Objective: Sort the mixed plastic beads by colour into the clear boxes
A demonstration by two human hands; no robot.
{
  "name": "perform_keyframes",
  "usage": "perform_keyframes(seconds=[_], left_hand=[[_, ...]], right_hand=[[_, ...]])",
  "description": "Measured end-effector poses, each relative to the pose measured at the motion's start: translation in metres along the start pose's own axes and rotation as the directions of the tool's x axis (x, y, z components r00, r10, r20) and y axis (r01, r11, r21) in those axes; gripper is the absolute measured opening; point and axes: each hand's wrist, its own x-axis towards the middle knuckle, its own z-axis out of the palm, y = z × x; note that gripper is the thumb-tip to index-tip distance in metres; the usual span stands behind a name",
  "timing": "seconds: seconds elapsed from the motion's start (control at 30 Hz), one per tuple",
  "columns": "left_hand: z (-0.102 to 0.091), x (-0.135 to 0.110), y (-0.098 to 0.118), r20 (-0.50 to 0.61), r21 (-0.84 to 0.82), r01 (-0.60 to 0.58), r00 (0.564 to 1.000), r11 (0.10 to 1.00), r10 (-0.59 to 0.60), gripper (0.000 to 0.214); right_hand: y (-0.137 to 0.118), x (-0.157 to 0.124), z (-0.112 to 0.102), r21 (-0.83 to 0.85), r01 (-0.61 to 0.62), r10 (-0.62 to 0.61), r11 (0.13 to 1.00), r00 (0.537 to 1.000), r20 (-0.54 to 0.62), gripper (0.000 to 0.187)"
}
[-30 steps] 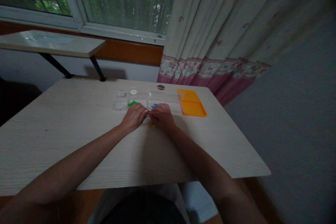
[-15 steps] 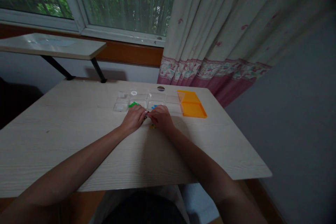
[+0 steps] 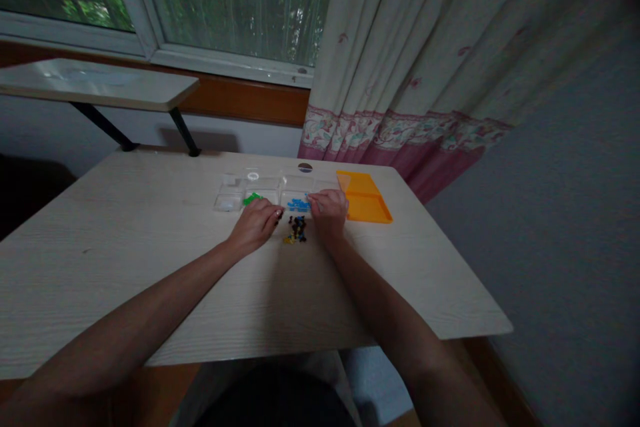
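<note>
Dimly lit room: white-framed glass window [image 3: 240,0] behind a pale wood-grained desk [image 3: 150,213]; cream fabric curtain [image 3: 400,47] with pink lower band; right-hand wall [image 3: 540,213], apparently grey.

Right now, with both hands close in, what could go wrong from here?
The loose pile of dark and yellow pieces lies on the table between the two hands, so a low sweep of either grip might scatter it. The right grip sits right beside the blue pieces and could knock some out. The left grip is close to the green pieces and might disturb them.
</note>
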Motion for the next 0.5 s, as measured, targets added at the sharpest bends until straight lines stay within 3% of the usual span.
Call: perform_keyframes(seconds=[0.33,0.5], left_hand=[[0.0037,-0.0010,-0.0023,0.002,0.019,-0.032,0.999,0.999,0.032,0.034],[-0.0014,-0.0033,0.0048,0.068,0.060,-0.151,0.987,0.987,0.147,0.037]], right_hand=[[-0.0004,-0.0012,0.0059,-0.029,0.016,-0.014,0.999,0.997,0.080,0.018],[-0.0007,-0.0012,0.0065,-0.015,0.015,-0.014,1.000,0.997,0.073,0.018]])
